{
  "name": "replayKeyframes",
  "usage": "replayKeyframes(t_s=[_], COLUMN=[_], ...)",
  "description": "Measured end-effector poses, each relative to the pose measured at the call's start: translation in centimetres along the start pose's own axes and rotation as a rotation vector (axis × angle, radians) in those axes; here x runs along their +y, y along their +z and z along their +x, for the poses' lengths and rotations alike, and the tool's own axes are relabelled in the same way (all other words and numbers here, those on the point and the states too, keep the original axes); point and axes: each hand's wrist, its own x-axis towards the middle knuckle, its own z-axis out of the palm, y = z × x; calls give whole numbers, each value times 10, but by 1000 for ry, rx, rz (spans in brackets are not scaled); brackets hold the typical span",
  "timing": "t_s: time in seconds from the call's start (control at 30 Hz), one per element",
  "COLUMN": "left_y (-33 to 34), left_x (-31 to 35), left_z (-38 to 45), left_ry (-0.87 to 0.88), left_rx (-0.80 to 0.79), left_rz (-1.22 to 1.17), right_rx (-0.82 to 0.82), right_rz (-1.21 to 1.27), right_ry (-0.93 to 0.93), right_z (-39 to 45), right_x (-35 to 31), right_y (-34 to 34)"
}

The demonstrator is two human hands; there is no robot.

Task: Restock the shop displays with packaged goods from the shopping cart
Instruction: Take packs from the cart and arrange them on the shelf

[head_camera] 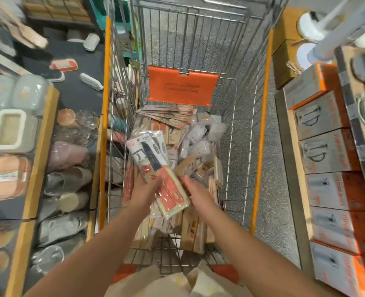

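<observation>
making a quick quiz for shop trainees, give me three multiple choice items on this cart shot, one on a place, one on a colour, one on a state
1. Where do the grey and orange boxes stand?
A. on the shelf to the person's right
B. inside the cart
C. on the floor ahead of the cart

2. What colour is the fold-down plastic flap in the wire shopping cart?
A. blue
B. orange
C. green

3. How is the carded knife with the coral handle held?
A. lying untouched in the pile
B. gripped by the left hand
C. hung on a display hook

Answers: 1 A, the boxes line the right-side shelf. 2 B, the flap is plainly orange. 3 B, the left hand's fingers close on the pack, while the right hand is beside it with fingers extended.
</observation>
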Motion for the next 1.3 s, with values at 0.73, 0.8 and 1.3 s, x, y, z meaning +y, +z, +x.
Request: replayKeyframes(t_s=[0.73,0.8,1.3], left_y=[-6,-8,-19], left_x=[-13,-15,-22], left_z=[22,25,25], left_ry=[-94,-118,-127], left_rx=[68,54,22], left_rz=[129,148,162], right_rx=[487,474,376], right_rz=[-354,-252,-182], right_ry=[334,325,152], right_z=[118,122,98], right_x=[31,33,36], right_y=[-58,-65,-67])
